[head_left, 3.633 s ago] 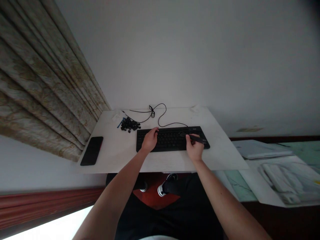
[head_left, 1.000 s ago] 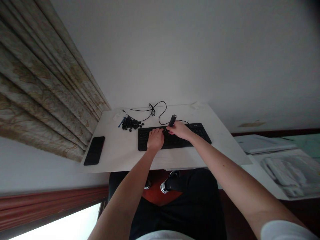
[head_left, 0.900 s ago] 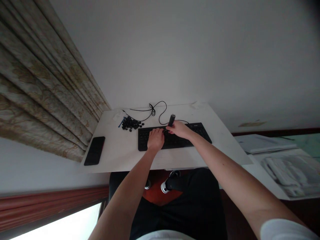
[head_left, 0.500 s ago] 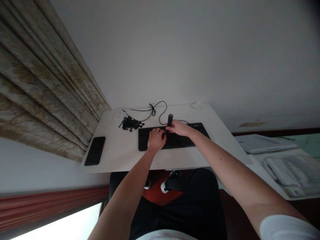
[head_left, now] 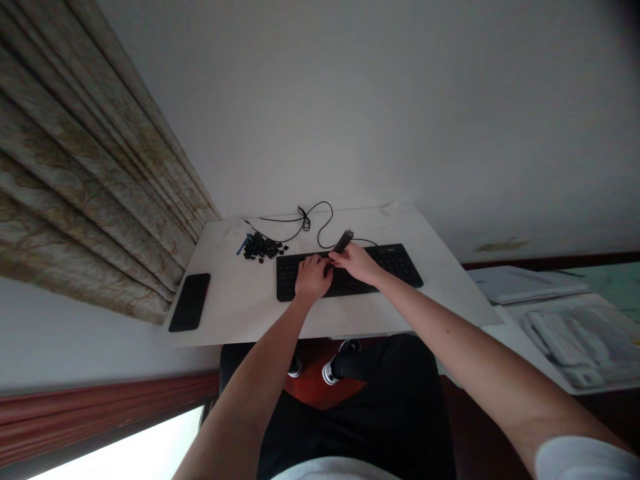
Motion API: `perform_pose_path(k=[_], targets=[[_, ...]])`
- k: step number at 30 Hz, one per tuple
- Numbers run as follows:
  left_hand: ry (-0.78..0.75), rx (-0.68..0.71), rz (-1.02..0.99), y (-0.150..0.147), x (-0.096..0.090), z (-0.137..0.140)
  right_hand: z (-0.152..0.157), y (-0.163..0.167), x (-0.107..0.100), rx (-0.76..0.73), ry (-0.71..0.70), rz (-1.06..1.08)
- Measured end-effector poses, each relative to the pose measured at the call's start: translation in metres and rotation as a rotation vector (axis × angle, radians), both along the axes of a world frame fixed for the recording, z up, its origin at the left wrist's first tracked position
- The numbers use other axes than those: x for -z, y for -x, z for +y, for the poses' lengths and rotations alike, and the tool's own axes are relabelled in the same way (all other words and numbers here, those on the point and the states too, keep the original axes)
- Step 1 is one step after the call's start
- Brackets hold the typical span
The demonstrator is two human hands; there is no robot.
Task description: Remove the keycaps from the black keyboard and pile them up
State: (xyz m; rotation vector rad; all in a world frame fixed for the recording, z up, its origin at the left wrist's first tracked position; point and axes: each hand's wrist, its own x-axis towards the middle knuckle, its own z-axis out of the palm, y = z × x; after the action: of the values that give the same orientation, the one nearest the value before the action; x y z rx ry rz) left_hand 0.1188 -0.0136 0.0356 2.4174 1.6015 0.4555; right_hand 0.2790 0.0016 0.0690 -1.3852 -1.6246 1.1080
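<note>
Keyboard (head_left: 350, 285) lies on the white counter (head_left: 235, 300), its middle partly hidden from me. I have the right grip (head_left: 357, 262) closed around a dark-handled tool (head_left: 343, 241), the handle tilted up over the keyboard; I cannot make out its lower end. My left grip (head_left: 313, 277) rests on the keyboard just beside it, and I cannot tell whether it holds anything. A black cable (head_left: 304, 217), bunched in a knot, runs behind. To the left I see a heap of small black pieces (head_left: 261, 246) next to a thin blue strip (head_left: 241, 247), and nearer the front edge a dark phone (head_left: 189, 302) lying flat.
</note>
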Motion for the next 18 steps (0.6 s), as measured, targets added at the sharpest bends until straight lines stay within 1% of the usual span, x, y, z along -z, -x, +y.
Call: perform_pose_path(k=[2,4,6,10,13,18], targets=[[0.000,-0.006,-0.009,0.000,0.000,0.000,0.004,-0.002,-0.002,-0.030,0.011,0.013],[0.001,-0.008,-0.013,0.001,0.000,0.000,0.007,-0.004,-0.004,-0.059,-0.004,-0.067],[-0.001,-0.004,-0.022,0.001,0.001,0.000,0.009,-0.008,-0.005,-0.064,0.014,-0.088],[-0.002,0.006,-0.057,0.002,0.002,0.000,0.008,-0.019,-0.002,-0.011,0.134,0.059],[0.010,0.001,-0.063,0.002,0.002,0.001,0.008,-0.024,0.002,0.015,0.163,0.104],[0.003,-0.003,-0.053,0.001,0.002,0.000,0.014,-0.021,0.000,-0.033,0.206,0.115]])
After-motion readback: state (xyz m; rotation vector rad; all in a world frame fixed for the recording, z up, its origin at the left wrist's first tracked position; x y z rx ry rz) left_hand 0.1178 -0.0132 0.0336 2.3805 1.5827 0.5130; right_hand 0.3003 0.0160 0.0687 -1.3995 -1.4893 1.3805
